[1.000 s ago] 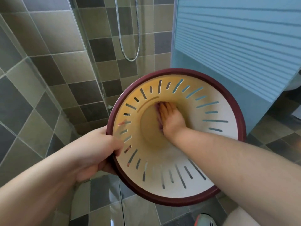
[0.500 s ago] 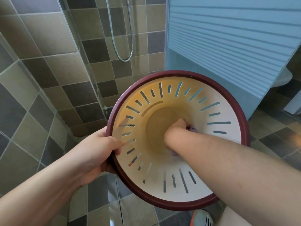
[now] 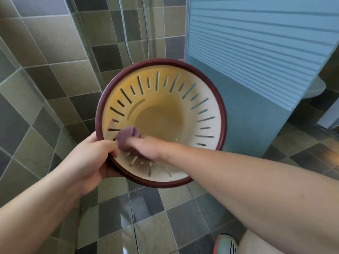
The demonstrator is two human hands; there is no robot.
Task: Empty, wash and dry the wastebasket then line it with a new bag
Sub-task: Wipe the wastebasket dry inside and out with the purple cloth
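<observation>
A: Fingers of right hand (image 3: pixel 146 147) curled round purple cloth (image 3: pixel 128 137), pressed to lower-left inner wall of wastebasket (image 3: pixel 207 107), just inside rim. Left hand (image 3: pixel 88 160) clamped on dark red rim, thumb hooked inside, fingers mostly hidden behind the wall.

B: Basket's whereabouts?

A: Held in mid-air, tipped mouth-first toward the camera, over tiled floor (image 3: pixel 165 217) of a shower corner. Shower hose (image 3: pixel 126 33) on the wall behind, blue slatted panel (image 3: pixel 256 52) to the right.

B: Handling?

A: Likely light and fairly stiff: thin slotted plastic, carried one-handed. Probably damp and slick on the smooth wall; thick rim the surest hold, slots a finger trap. Cloth soft, bunched.

B: Arm pose?

A: Right forearm in from lower right, reaching across the mouth, wrist bent down. Left forearm up from lower left, wrist braced under the rim. Shoe (image 3: pixel 225 243) at bottom edge.
</observation>
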